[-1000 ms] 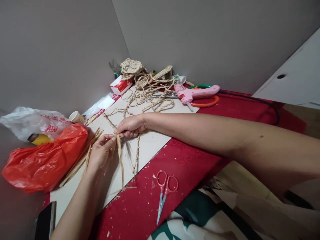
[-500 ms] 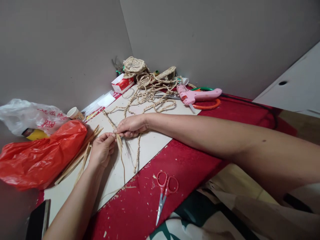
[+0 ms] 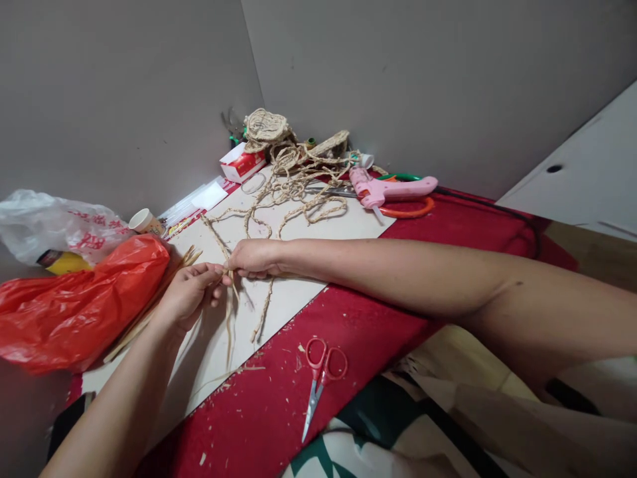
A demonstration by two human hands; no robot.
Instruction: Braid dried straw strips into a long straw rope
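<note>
My left hand (image 3: 196,289) and my right hand (image 3: 253,259) meet over the pale board, fingertips pinched close together. Between them is the working end of a braided straw cord (image 3: 215,232). Loose flat strands (image 3: 229,325) hang below the fingers towards the board's near edge. Both hands are closed on these fibres; the exact hold of each fingertip is partly hidden. Under my right wrist another length of braid (image 3: 262,312) runs towards the front. The cord trails back into a tangled heap of braid (image 3: 288,182) near the corner.
Red-handled scissors (image 3: 318,378) lie on the red cloth (image 3: 253,411) among scraps. A pink glue gun (image 3: 378,189) rests over larger scissors at the right. Red plastic bag (image 3: 99,292), paper cup (image 3: 144,222) and loose straw strips (image 3: 134,328) are at the left; a small box (image 3: 243,162) stands behind.
My left hand has turned and its forearm has shifted left. The loose strands below the fingers hang differently. My right hand stays pinched at the braid; the view has shifted slightly.
</note>
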